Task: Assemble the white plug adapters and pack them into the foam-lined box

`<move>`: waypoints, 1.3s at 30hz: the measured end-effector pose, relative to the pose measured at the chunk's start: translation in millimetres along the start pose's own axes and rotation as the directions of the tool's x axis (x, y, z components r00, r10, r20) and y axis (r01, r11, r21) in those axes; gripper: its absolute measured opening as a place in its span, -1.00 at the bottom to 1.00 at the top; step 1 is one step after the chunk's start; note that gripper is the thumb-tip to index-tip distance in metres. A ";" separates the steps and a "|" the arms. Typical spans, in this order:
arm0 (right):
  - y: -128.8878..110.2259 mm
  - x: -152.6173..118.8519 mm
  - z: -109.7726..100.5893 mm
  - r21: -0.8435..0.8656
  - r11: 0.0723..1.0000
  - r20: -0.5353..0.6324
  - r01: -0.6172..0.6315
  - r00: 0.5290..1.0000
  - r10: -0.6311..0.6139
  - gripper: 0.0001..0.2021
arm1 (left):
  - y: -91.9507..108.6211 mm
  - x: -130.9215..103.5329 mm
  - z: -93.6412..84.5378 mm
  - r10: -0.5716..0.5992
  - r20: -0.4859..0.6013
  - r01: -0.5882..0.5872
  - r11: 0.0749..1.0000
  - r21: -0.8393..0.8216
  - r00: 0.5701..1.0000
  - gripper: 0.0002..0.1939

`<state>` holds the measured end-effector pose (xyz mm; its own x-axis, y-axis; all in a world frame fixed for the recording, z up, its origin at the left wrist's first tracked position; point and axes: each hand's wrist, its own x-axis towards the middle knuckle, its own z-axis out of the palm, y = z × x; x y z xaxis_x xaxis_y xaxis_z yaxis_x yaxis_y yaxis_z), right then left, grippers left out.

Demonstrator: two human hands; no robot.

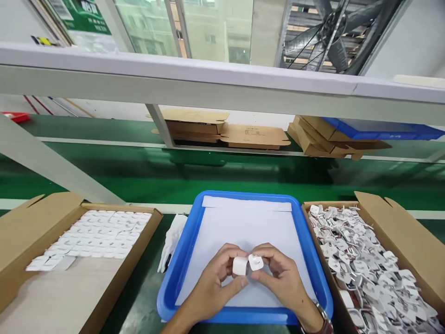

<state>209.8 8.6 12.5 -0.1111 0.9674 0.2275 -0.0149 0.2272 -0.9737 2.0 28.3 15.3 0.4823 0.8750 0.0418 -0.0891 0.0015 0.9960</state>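
Observation:
Over the blue tray (163, 287) my two hands are close together, each pinching a small white piece. My left hand (219, 276) grips a white square plastic block (239, 266) between thumb and fingers. In my right hand (280, 273) is a white square plastic part (256, 262) with a small raised detail on its face. The two pieces are side by side and nearly touch; whether they are joined I cannot tell. White paper (239, 227) lines the tray beneath.
On the left, a cardboard box (114, 292) holds rows of white pieces (104, 232). The right cardboard box (413, 232) holds a heap of loose white parts (371, 273). A white glove (172, 241) lies by the tray. Flat cartons (255, 135) stand behind, under a grey rail (222, 90).

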 end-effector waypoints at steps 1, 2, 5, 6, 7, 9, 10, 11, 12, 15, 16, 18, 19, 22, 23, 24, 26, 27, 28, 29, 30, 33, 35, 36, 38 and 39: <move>-0.9 -0.4 -0.1 0.000 1.000 0.010 -0.007 1.000 0.007 -0.72 | -1.3 -0.5 0.7 -0.007 -0.008 0.007 1.000 0.019 1.000 -0.65; -1.7 -0.9 -0.2 -0.002 1.000 0.025 -0.012 1.000 0.012 -0.73 | -2.7 -1.1 1.2 -0.019 -0.009 0.019 0.999 0.037 1.000 -0.67; -2.7 -2.9 -0.8 -0.030 1.000 0.084 -0.002 0.996 0.004 -0.79 | -6.1 -2.4 1.7 -0.025 -0.025 0.027 0.996 0.088 0.999 -0.67; -2.6 -3.4 -0.8 -0.051 0.998 0.105 0.020 0.994 -0.015 -0.79 | -6.7 -2.6 1.6 -0.013 -0.032 0.016 0.994 0.108 0.999 -0.67; -2.3 -3.9 -0.5 -0.078 0.996 0.125 0.050 0.991 -0.040 -0.78 | -6.9 -2.7 1.6 0.004 -0.037 0.001 0.992 0.125 0.999 -0.67; -1.0 -4.8 0.7 -0.143 0.984 0.143 0.111 0.986 -0.090 -0.74 | -6.8 -2.3 1.9 0.029 -0.042 -0.023 0.990 0.143 0.999 -0.68; -0.1 -5.4 1.7 -0.170 0.977 0.135 0.133 0.985 -0.110 -0.72 | -6.8 -2.0 2.4 0.032 -0.046 -0.025 0.990 0.140 0.998 -0.69; 1.0 -6.0 2.8 -0.192 0.970 0.117 0.147 0.985 -0.127 -0.71 | -7.2 -1.4 3.0 0.028 -0.052 -0.021 0.991 0.131 0.998 -0.70; 2.1 -6.8 3.9 -0.209 0.965 0.090 0.157 0.986 -0.141 -0.70 | -8.0 -0.8 3.8 0.025 -0.064 -0.017 0.993 0.118 0.998 -0.70; 3.9 -9.3 6.6 -0.251 0.949 0.049 0.189 0.982 -0.183 -0.64 | -12.7 1.2 6.2 0.038 -0.132 -0.028 0.996 0.080 0.991 -0.72; 3.8 -9.8 7.1 -0.266 0.942 0.066 0.203 0.979 -0.192 -0.64 | -14.5 1.8 6.9 0.042 -0.160 -0.031 0.997 0.071 0.986 -0.73; 2.4 -10.2 7.5 -0.302 0.925 0.124 0.233 0.971 -0.204 -0.69 | -17.2 2.7 8.1 0.033 -0.209 -0.023 0.998 0.053 0.977 -0.75; 1.4 -10.0 7.7 -0.320 0.913 0.146 0.252 0.966 -0.216 -0.73 | -17.8 2.8 8.5 0.024 -0.221 -0.015 0.999 0.042 0.975 -0.76; -0.7 -8.1 9.1 -0.355 0.884 0.107 0.303 0.953 -0.283 -0.83 | -17.4 2.2 9.3 0.015 -0.204 -0.017 1.000 -0.012 0.979 -0.78; -0.8 -7.3 9.9 -0.356 0.882 0.073 0.309 0.950 -0.303 -0.84 | -17.2 1.7 9.4 0.020 -0.189 -0.027 0.999 -0.031 0.982 -0.79; -0.8 -6.6 10.6 -0.353 0.884 0.041 0.308 0.949 -0.314 -0.85 | -17.2 1.2 9.5 0.026 -0.176 -0.035 0.998 -0.045 0.984 -0.80; -0.5 -5.7 11.4 -0.347 0.892 -0.006 0.291 0.950 -0.313 -0.85 | -18.0 0.4 9.8 0.038 -0.169 -0.048 0.997 -0.056 0.985 -0.82; -0.4 -5.7 11.1 -0.344 0.895 -0.015 0.284 0.951 -0.308 -0.84 | -18.7 0.3 10.2 0.044 -0.175 -0.053 0.997 -0.049 0.984 -0.83; -0.5 -5.9 10.2 -0.338 0.897 -0.009 0.286 0.952 -0.306 -0.83 | -19.4 0.4 10.6 0.051 -0.186 -0.059 0.998 -0.038 0.981 -0.84; -0.8 -6.3 8.7 -0.332 0.895 0.020 0.298 0.951 -0.309 -0.81 | -20.0 0.7 11.0 0.059 -0.200 -0.065 0.998 -0.023 0.978 -0.85; -1.3 -6.7 6.7 -0.329 0.887 0.073 0.323 0.946 -0.317 -0.77 | -20.6 1.3 11.4 0.065 -0.217 -0.069 0.998 -0.010 0.974 -0.86; -2.9 -7.5 -0.9 -0.369 0.822 0.285 0.435 0.894 -0.345 -0.57 | -21.6 3.8 11.5 0.089 -0.249 -0.087 0.996 0.017 0.965 -0.85; -2.7 -7.6 -5.0 -0.437 0.753 0.367 0.491 0.862 -0.350 -0.55 | -22.0 5.1 10.6 0.115 -0.253 -0.108 0.993 0.041 0.961 -0.84; -1.9 -7.7 -6.1 -0.464 0.726 0.382 0.507 0.854 -0.352 -0.57 | -22.2 5.4 10.1 0.128 -0.251 -0.118 0.992 0.052 0.960 -0.84; 0.5 -8.2 -6.2 -0.479 0.714 0.379 0.510 0.854 -0.356 -0.61 | -22.2 5.3 9.0 0.142 -0.245 -0.132 0.990 0.055 0.959 -0.85; 2.0 -8.6 -5.1 -0.467 0.730 0.360 0.498 0.862 -0.358 -0.62 | -22.0 4.8 8.5 0.140 -0.236 -0.134 0.990 0.043 0.961 -0.85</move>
<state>215.8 1.3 8.7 -0.4480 0.7123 0.5403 0.3982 0.7001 -0.5927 13.8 28.4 -5.8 0.2452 0.9559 0.1615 -0.1156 -0.1366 0.9839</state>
